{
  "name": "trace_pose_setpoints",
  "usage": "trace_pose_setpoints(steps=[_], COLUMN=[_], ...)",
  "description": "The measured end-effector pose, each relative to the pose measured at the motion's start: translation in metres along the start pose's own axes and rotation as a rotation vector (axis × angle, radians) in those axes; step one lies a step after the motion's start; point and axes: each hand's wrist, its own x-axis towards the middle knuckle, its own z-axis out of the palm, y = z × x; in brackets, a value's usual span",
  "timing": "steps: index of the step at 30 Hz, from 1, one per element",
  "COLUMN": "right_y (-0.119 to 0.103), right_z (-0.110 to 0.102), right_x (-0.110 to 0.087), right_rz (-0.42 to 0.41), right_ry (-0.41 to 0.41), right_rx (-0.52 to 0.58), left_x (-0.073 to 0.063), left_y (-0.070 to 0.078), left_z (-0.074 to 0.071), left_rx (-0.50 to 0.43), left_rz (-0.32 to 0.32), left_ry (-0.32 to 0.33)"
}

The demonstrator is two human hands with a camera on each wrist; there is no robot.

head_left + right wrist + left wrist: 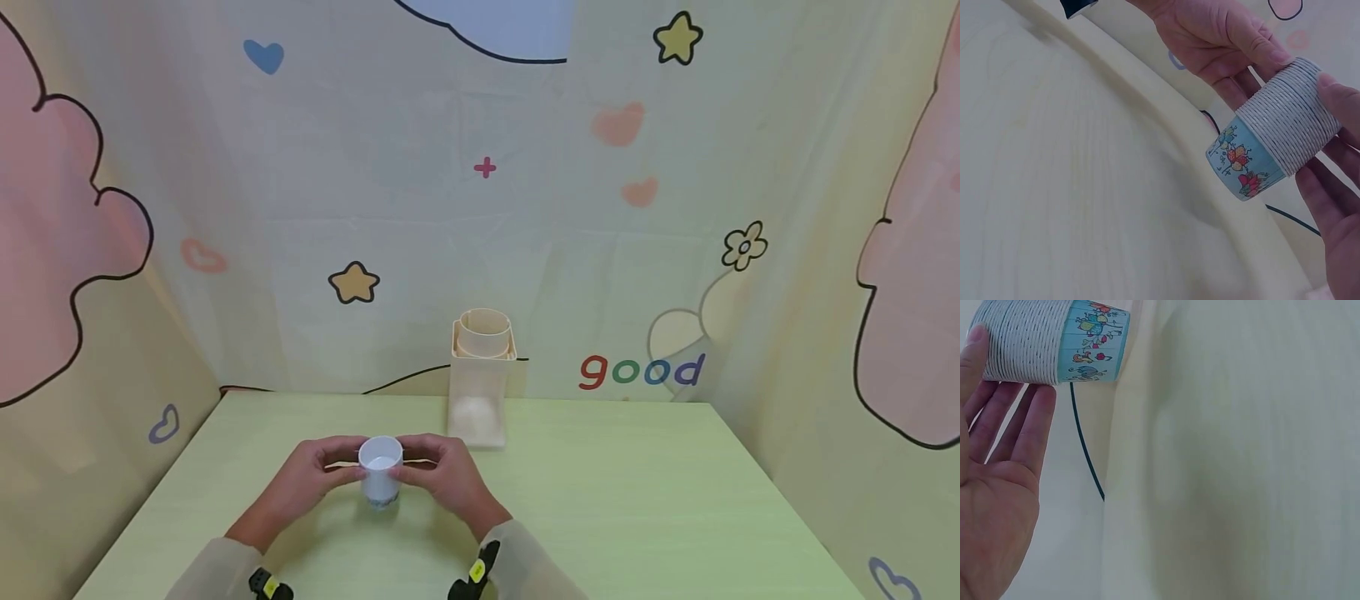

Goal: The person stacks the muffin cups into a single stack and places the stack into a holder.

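Note:
A stack of nested paper cups (381,483) is held upright above the table between both hands. In the wrist views many white rims lie close together, and the outermost cup (1094,347) is light blue with colourful cartoon prints. My left hand (303,477) pinches the stack from the left, thumb in front and fingers behind. From the right, my right hand (453,477) grips it in the same way. In the right wrist view both hands touch the rims of the stack (1288,119), apart from each other.
Behind the right hand a tall cream holder (477,400) with a round open tube on top stands at the table's back edge. The pale wooden table (637,500) is bordered by a printed cloth backdrop (420,208) at the back and sides.

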Motion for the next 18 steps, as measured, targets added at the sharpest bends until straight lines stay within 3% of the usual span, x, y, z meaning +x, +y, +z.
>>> trace_pose_setpoints(steps=[18], right_y=[-0.034], right_z=[-0.031], right_x=[0.018], right_rz=[-0.047], right_ry=[0.024], right_rx=[-0.091], left_x=[0.032], left_y=[0.039], left_z=[-0.001], left_rx=[0.026], left_rz=[-0.002], left_ry=[0.061])
